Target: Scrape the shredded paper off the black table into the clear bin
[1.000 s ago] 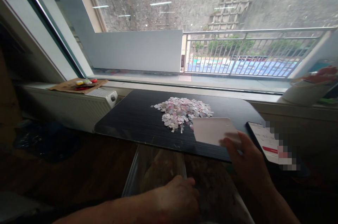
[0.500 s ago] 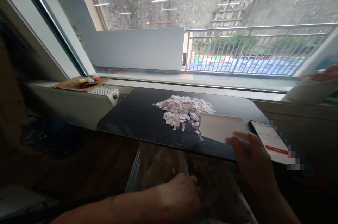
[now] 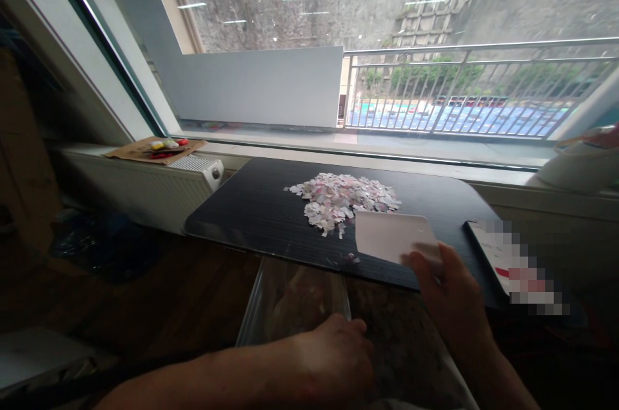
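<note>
A pile of small pink and white paper scraps (image 3: pixel 344 198) lies on a black tabletop (image 3: pixel 256 216) by the window. My right hand (image 3: pixel 447 297) grips a white flat scraper card (image 3: pixel 393 237) whose far edge touches the near right side of the pile. A few loose scraps (image 3: pixel 352 258) lie near the table's front edge. My left hand (image 3: pixel 333 358) is closed on the rim of a clear plastic container (image 3: pixel 294 297) held below the table's front edge.
A phone (image 3: pixel 512 262) lies on the table to the right of the card. A radiator (image 3: pixel 159 187) with a cardboard sheet and small coloured items (image 3: pixel 162 147) stands at the left. A white pot (image 3: pixel 578 165) sits on the sill at the right.
The card moved right, away from the pile, then came back left against the pile's near side, leaving a few scraps nearer the table's front edge. The left hand stayed on the container.
</note>
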A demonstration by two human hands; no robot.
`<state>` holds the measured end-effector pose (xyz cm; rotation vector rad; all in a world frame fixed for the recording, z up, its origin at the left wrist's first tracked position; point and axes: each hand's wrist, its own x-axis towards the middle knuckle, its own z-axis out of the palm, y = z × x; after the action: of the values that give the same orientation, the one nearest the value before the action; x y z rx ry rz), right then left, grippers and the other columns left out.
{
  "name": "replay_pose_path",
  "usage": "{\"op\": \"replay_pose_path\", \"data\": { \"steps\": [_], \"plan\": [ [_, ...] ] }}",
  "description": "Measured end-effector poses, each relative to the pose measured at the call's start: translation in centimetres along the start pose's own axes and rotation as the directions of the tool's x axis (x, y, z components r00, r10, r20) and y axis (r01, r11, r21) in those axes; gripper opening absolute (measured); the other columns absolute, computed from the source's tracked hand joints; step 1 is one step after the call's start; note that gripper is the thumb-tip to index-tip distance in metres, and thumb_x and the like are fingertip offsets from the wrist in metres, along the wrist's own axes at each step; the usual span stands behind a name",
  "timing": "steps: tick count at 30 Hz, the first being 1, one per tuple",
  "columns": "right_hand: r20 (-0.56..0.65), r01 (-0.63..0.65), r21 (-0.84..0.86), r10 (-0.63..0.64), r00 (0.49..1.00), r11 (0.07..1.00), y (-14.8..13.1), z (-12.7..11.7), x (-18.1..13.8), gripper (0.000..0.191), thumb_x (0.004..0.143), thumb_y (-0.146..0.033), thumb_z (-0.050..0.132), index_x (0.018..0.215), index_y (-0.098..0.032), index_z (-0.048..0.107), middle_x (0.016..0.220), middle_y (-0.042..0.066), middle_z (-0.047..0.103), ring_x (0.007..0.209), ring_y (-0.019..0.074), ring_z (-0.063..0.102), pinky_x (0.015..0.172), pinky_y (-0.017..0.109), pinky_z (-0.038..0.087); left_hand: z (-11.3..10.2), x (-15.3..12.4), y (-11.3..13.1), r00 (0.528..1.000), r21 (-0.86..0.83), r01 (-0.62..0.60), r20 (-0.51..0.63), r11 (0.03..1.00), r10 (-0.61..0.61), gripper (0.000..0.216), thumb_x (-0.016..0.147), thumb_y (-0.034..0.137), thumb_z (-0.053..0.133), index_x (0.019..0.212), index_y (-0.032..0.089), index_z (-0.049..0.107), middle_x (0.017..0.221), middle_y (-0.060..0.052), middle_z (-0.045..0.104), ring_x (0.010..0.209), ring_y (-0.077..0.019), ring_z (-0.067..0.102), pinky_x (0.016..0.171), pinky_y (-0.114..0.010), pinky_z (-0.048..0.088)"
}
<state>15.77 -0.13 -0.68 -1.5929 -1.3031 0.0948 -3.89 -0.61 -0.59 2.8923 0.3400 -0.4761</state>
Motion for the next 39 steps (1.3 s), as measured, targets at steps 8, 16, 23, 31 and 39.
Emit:
{"op": "replay_pose_path", "data": {
  "steps": [8,16,23,31,39],
  "plan": [
    [0.069,0.010,0.056,-0.014,0.998,0.998,-0.5,0.3,-0.7,0.022,0.088,-0.043,0.058,0.096,-0.023,0.063,0.082,0.007,0.080,0.071,0.0240,0.076,0.064,0.032,0.061,-1.0,0.5,0.7,0.998,0.016,-0.054,0.033,0.998,0.053,0.017,0.084,0.018,0.066,0.067,0.016,0.064,0.083,-0.006,0.070,0.088,-0.0221,0.064,0.042,-0.029,0.027],
    [0.121,-0.007,0.042,0.002,0.993,0.999,0.1,-0.1,0.0,0.021,0.086,-0.044,0.058,0.092,-0.024,0.062,0.080,0.006,0.079,0.069,0.0237,0.075,0.063,0.032,0.060,-1.9,2.9,1.3,0.967,-0.098,-0.227,0.097,0.969,0.237,0.010,0.075,0.014,0.065,0.067,0.016,0.061,0.084,-0.007,0.072,0.085,-0.0224,0.067,0.041,-0.024,0.032],
    [0.034,-0.026,0.023,0.025,0.999,0.999,-0.9,-0.3,0.4,0.024,0.080,-0.046,0.058,0.089,-0.024,0.062,0.078,0.008,0.078,0.069,0.0255,0.075,0.062,0.033,0.059,-2.4,3.0,1.5,0.967,-0.109,-0.189,0.155,0.976,0.204,0.009,0.078,0.014,0.063,0.069,0.016,0.064,0.090,-0.007,0.074,0.094,-0.0268,0.067,0.043,-0.028,0.038],
    [0.081,-0.018,0.029,0.016,0.997,0.999,-0.7,-1.7,-0.8,0.020,0.082,-0.044,0.060,0.085,-0.024,0.062,0.070,0.004,0.075,0.060,0.0215,0.071,0.055,0.029,0.058,-1.6,3.4,1.6,0.970,-0.133,-0.162,0.161,0.978,0.183,0.011,0.082,0.019,0.060,0.072,0.017,0.064,0.089,-0.008,0.072,0.094,-0.0263,0.066,0.045,-0.028,0.038],
    [0.158,-0.005,0.039,-0.001,0.987,0.999,-0.2,0.2,0.1,0.024,0.087,-0.044,0.057,0.095,-0.022,0.063,0.080,0.006,0.077,0.068,0.0218,0.073,0.061,0.030,0.059,-0.3,3.8,1.0,0.969,-0.135,-0.213,0.098,0.968,0.227,0.009,0.077,0.018,0.061,0.070,0.017,0.066,0.083,-0.008,0.071,0.088,-0.0261,0.067,0.049,-0.027,0.041]
  ]
}}
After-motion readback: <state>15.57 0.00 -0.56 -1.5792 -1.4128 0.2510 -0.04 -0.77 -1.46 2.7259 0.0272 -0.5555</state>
